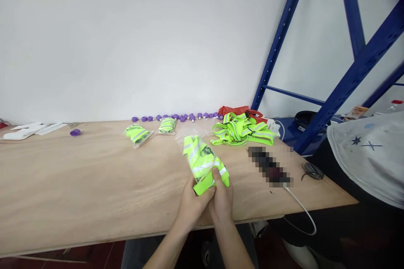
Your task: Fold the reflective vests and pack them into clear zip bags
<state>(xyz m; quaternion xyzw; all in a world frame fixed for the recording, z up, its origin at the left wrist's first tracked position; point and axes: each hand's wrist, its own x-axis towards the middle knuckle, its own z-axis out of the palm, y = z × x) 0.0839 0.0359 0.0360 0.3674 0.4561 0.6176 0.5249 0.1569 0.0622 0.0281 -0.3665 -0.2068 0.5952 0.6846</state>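
A folded neon-yellow reflective vest (203, 160) sits partly inside a clear plastic bag, held just above the plywood table (78, 185). My left hand (193, 202) grips its near end from the left, fingers closed under it. My right hand (222, 197) grips the same end from the right, thumb pressed on top. Both hands touch each other at the vest's lower edge.
Two bagged vests (137, 134) (167, 125) lie farther back. A loose pile of neon vests (242, 131) lies back right, beside a red bag (235, 110). Several purple caps (176, 117) line the wall. A blue shelf frame (344, 80) and another person's shirt (372, 155) are right.
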